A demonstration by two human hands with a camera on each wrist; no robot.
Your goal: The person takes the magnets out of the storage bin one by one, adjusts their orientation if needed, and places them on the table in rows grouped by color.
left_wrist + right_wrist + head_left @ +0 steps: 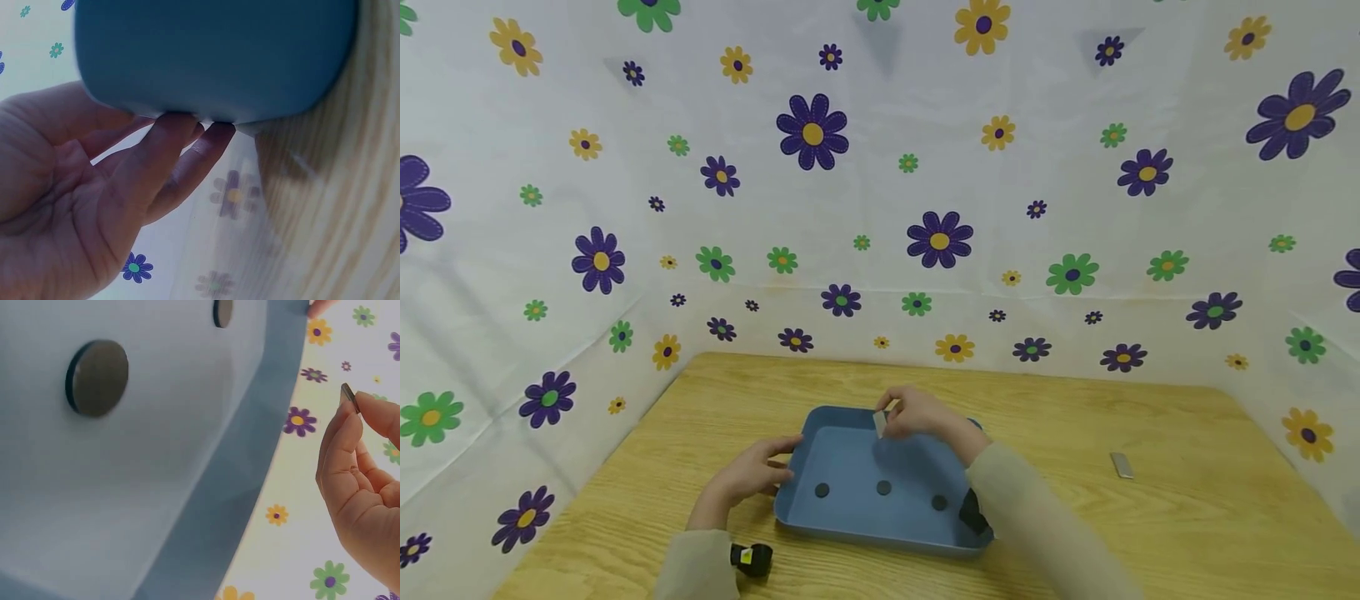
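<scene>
A blue tray [880,533] lies on the wooden table with three dark grey discs inside: a left disc [822,490], a middle disc [883,487] and a right disc [939,502]. My left hand [748,475] is at the tray's left side, its fingertips [215,140] touching the outer wall. Over the far part of the tray, my right hand [917,414] pinches a small flat grey rectangular piece [881,423] between thumb and fingers. The right wrist view shows this piece [350,397] nearly edge-on, held above the tray floor.
A similar grey rectangular piece [1122,465] lies on the wooden table [1075,517] to the right of the tray. White sheeting [880,200] printed with flowers hangs behind the table and along both sides. A black wrist strap device [752,559] sits on the left sleeve.
</scene>
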